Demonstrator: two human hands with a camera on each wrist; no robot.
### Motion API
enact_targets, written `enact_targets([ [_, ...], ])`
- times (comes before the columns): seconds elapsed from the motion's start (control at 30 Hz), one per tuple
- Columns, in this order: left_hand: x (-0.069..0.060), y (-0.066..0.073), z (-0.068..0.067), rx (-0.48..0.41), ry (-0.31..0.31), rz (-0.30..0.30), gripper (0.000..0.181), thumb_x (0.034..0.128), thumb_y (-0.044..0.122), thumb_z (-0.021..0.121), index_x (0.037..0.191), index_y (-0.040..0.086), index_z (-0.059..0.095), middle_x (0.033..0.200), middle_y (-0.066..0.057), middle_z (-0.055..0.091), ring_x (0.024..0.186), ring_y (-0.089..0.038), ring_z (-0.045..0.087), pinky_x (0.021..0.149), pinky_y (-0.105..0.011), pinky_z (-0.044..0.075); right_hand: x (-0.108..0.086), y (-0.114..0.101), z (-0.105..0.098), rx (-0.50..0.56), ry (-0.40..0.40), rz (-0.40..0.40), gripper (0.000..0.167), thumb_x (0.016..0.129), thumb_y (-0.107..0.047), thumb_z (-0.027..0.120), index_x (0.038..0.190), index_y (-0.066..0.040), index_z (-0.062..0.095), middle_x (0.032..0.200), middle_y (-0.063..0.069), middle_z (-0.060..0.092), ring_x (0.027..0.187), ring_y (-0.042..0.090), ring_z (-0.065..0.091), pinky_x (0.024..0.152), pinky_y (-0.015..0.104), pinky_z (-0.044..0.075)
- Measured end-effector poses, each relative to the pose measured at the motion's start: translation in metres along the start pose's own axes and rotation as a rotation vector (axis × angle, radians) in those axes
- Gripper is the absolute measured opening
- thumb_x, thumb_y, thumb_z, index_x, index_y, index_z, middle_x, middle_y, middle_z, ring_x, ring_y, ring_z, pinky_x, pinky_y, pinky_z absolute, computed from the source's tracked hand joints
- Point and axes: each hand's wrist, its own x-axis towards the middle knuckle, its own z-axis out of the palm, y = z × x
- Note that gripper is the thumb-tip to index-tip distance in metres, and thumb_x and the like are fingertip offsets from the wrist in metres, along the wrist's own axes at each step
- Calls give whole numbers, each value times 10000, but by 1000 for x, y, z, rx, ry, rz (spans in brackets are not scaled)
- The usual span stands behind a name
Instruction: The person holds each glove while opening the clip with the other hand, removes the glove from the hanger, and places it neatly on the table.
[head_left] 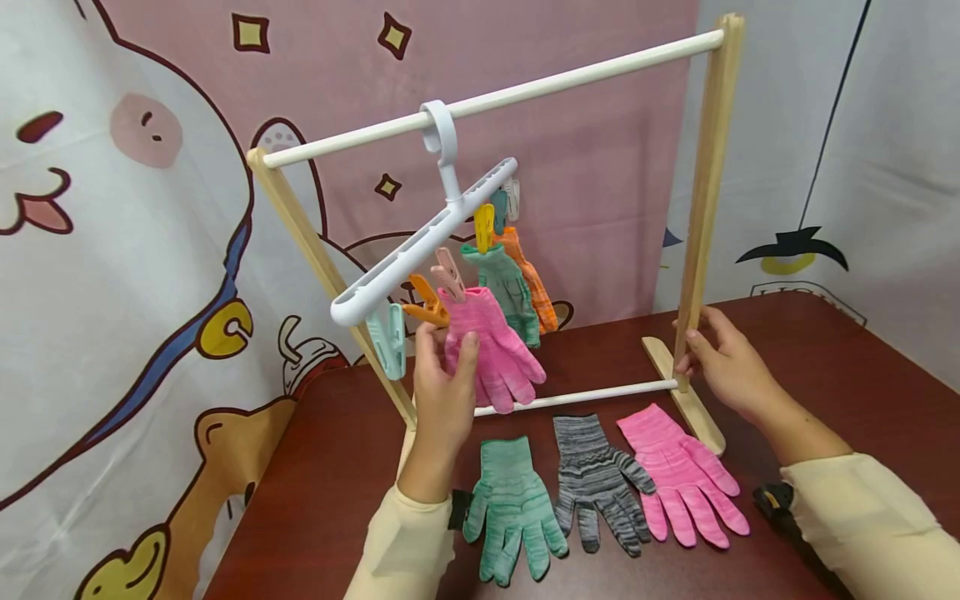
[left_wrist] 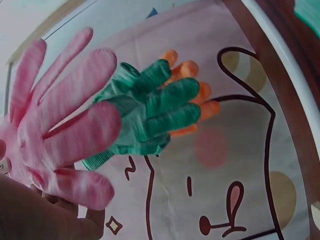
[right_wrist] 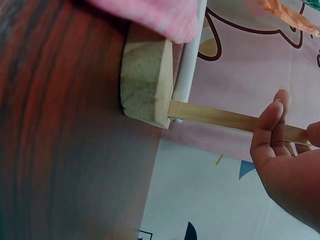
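Note:
My left hand [head_left: 444,392] holds the edge of a pink glove [head_left: 491,350], its thumb in front and fingers partly hidden behind. A pink clothespin [head_left: 448,273] clips that glove's cuff to a white hanger [head_left: 420,250]. Farther along the hanger, a green glove [head_left: 510,287] hangs from a yellow clothespin [head_left: 483,227], with an orange glove [left_wrist: 204,92] behind it. An orange clothespin [head_left: 429,305] and a mint clothespin [head_left: 388,343] hang at the near end without gloves. With curled fingers, my right hand [head_left: 731,367] grips the rack's right wooden post [head_left: 705,200].
The hanger hooks over the rack's white top rod [head_left: 585,77]. On the brown table [head_left: 840,367] lie a green glove [head_left: 513,508], a grey striped glove [head_left: 596,475] and another pink glove [head_left: 682,475]. Behind stands a printed curtain [head_left: 585,192]. A wooden foot [right_wrist: 145,75] supports the right post.

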Motion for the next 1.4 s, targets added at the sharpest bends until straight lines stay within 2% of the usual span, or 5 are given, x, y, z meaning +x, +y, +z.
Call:
enact_targets([
  [0.27,-3,14,3,-145,-58,-43,288,998,209,596,1168,0,495,972,16,530,936,-119,497,822,-230,410,0,-2,-2,-3,7,-9,349,1088,-150,354,1371,51,391,1056,186,504,686,103,644,626,230,555],
  [0.83,-11,25,4,-137,-98,-88,285,1013,285,574,857,96,429,704,10,320,619,-98,367,566,-229,327,1,-8,-6,33,32,41,415,1082,-136,371,1451,51,331,1142,132,493,686,74,642,632,224,554],
  [1.03,-12,26,4,-143,-105,-65,251,1013,256,574,892,58,481,697,11,336,604,-89,370,549,-227,334,0,-23,-9,36,259,87,446,1066,-154,399,1489,-18,363,1178,-49,503,641,16,624,617,158,517],
  [1.2,-13,26,4,-149,-109,-78,228,1014,267,577,944,56,530,695,7,386,601,-95,422,542,-228,373,-4,-54,-6,64,496,-22,233,1036,-120,485,1223,-45,603,984,-143,609,611,-4,592,592,120,477],
  [1.4,-14,24,5,-186,-101,-80,272,1004,243,595,858,59,458,693,25,356,617,-84,406,559,-217,359,-19,-103,13,170,296,-186,194,1035,-79,504,1035,57,642,829,-34,654,712,75,616,633,158,507],
])
